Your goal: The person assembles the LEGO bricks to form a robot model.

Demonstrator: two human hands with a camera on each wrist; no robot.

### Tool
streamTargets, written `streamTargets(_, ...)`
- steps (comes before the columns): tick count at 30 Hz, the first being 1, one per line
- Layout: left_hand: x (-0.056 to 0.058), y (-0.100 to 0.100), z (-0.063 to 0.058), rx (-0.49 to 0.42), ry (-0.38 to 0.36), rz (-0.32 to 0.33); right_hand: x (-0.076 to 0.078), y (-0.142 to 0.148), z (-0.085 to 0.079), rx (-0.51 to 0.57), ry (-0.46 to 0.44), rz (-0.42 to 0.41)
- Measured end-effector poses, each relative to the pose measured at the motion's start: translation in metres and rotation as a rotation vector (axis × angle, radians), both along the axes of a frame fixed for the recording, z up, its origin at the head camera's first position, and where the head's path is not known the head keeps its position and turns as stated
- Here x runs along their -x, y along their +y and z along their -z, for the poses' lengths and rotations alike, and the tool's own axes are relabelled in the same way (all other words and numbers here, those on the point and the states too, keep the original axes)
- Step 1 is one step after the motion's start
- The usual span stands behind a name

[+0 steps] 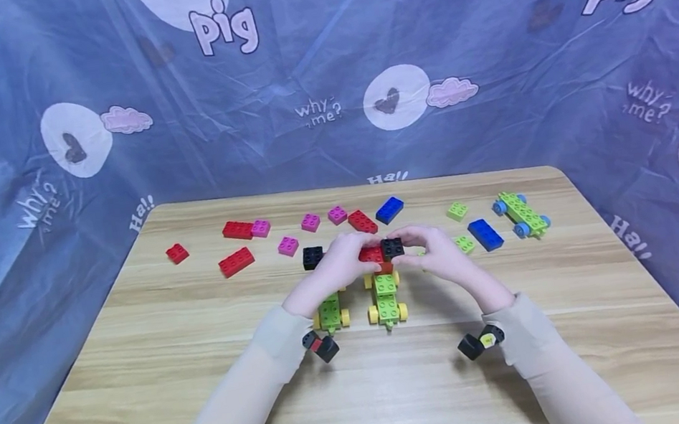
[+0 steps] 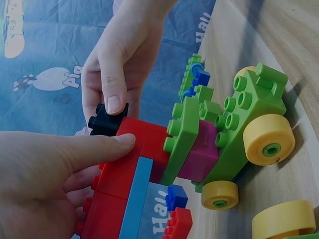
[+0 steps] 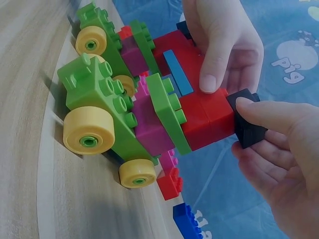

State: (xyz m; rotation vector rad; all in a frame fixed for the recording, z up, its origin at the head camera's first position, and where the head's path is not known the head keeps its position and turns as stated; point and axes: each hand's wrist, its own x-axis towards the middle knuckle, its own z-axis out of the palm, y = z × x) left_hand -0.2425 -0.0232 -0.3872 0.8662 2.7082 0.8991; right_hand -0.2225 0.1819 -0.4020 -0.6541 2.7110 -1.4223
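On the wooden table [image 1: 365, 397], head view: my left hand [image 1: 342, 268] grips the red blocks [image 1: 371, 254]; my right hand [image 1: 439, 252] pinches a black block [image 1: 392, 247] at their right end. Left wrist view: a light-blue bar [image 2: 135, 199] runs beneath the red. Right wrist view: two green cars [image 3: 79, 87] stand below, left and right.
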Motion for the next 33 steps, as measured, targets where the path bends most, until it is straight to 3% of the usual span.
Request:
streamTargets(15, -0.001, 0.003, -0.002, -0.004, -0.007, 0.014, -0.002, 0.005, 0.003, 0.005, -0.008, -0.002)
streamTargets(33, -0.005, 0.006, -0.002, 0.008, 0.043, 0.055, -0.005, 0.01, 0.005, -0.011, 0.022, -0.015)
